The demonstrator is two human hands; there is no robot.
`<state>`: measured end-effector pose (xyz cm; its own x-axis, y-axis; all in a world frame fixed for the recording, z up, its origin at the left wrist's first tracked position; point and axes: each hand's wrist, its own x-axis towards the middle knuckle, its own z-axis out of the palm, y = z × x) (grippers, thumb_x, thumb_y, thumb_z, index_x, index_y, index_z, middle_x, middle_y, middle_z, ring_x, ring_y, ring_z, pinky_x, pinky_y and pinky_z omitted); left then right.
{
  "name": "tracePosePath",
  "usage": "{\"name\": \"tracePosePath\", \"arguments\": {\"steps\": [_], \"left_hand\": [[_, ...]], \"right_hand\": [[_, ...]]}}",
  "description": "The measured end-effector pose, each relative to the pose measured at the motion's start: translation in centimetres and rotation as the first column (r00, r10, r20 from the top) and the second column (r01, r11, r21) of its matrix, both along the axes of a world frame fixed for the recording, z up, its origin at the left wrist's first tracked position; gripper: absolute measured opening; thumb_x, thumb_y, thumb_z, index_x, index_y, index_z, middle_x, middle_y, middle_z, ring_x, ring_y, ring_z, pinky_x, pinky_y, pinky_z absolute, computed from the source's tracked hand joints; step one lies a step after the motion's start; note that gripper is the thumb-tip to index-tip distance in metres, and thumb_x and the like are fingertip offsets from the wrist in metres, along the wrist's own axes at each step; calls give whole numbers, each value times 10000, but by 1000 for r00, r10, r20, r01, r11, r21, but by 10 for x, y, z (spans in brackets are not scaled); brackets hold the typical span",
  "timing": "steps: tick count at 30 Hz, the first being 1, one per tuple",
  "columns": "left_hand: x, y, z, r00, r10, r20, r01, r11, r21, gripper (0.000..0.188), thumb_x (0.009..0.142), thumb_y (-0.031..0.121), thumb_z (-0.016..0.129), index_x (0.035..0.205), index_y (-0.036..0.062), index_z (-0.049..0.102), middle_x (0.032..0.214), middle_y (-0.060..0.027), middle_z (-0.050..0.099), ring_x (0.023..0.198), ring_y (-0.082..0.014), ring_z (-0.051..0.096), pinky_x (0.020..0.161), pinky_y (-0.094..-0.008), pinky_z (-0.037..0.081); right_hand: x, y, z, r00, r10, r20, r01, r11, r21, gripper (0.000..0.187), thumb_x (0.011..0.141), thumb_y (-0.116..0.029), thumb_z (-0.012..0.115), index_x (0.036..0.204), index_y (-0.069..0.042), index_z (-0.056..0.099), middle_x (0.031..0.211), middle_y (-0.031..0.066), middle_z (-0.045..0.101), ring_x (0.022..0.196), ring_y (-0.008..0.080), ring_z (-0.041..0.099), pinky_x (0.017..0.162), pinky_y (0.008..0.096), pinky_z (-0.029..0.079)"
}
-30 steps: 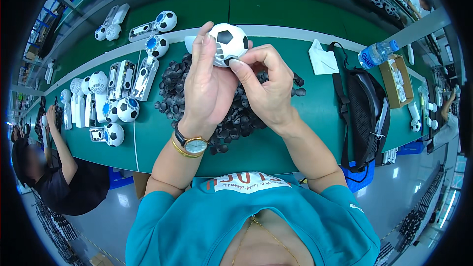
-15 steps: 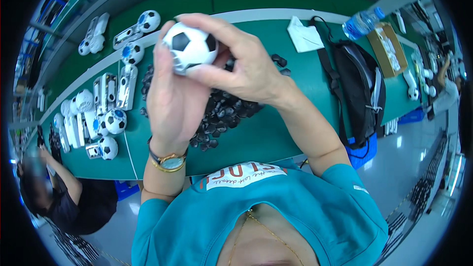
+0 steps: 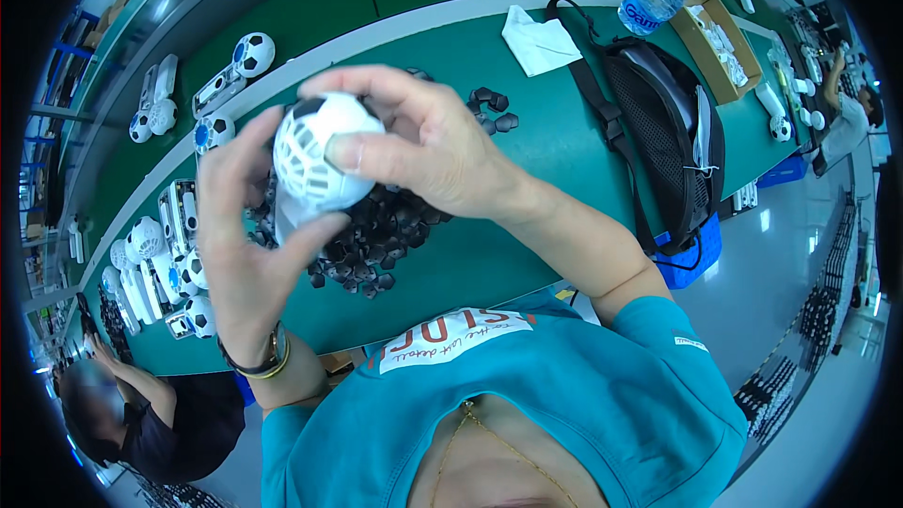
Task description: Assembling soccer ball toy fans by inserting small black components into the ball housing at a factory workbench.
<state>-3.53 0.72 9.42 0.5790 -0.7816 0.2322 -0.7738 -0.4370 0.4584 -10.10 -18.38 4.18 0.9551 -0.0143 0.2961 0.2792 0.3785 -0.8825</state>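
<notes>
Both my hands are around a white ball-shaped fan (image 3: 315,174) with black soccer-ball patches and a slatted grille, held above the table. My right hand (image 3: 428,146) grips it from the right, thumb pressed on the grille's side and fingers over the top. Around its left and lower side curls my left hand (image 3: 245,235), a watch on the wrist, with the thumb by the lower edge. The palm hides what lies under the ball. Below the hands spreads a pile of small black pentagon-shaped pieces (image 3: 376,240), partly covered by them.
Several soccer-ball fans with white handles (image 3: 141,268) lie at the left. On the right are a white cloth (image 3: 541,42), a black backpack (image 3: 663,132), a water bottle (image 3: 658,0) and a cardboard box (image 3: 720,47). A co-worker (image 3: 169,423) sits at the lower left.
The fan has turned from its black-patched side to its slatted grille and come lower. My left hand has shifted left, its fingers more curled. The whole view has also shifted.
</notes>
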Motion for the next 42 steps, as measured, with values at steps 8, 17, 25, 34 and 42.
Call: {"name": "tracePosePath", "arguments": {"steps": [8,17,25,34,42], "left_hand": [[-3,-17,-48,810,-128,-572,-157,893,-423,838,690,57,787,1400,33,341,1099,-137,582,909,-176,645,756,-285,550],[4,-18,-53,540,-188,-821,-386,811,-439,779,748,68,743,1398,24,315,921,-90,618,656,-144,639,542,-280,554],[7,-14,-61,493,-220,-842,-412,793,-449,754,793,94,730,1399,56,282,959,-88,591,668,-147,635,556,-292,563],[9,-9,-60,419,-346,-840,-415,749,-516,755,855,156,699,1422,82,206,1012,-101,573,699,-158,646,597,-323,576],[16,-20,-69,438,-436,-786,-498,610,-616,581,992,325,492,1425,79,193,1059,-107,571,725,-162,638,596,-317,568]], "right_hand": [[-7,-32,-19,945,-322,-64,198,714,-672,267,896,-159,644,1124,-20,638,1036,67,663,936,105,615,773,261,514],[8,-91,-74,852,-486,192,264,83,-961,180,819,-139,679,951,-17,665,839,91,628,797,229,617,713,343,493],[20,-90,-66,897,-435,74,150,143,-978,114,813,-111,653,875,-19,627,822,95,612,787,252,601,714,363,482],[17,-83,-37,911,-354,-211,108,700,-706,92,846,-44,625,927,-3,629,795,39,637,662,95,579,612,253,472],[4,-38,19,936,-2,-353,-106,952,-287,190,907,-80,612,1076,-1,647,799,20,622,630,57,542,573,184,459]]}}
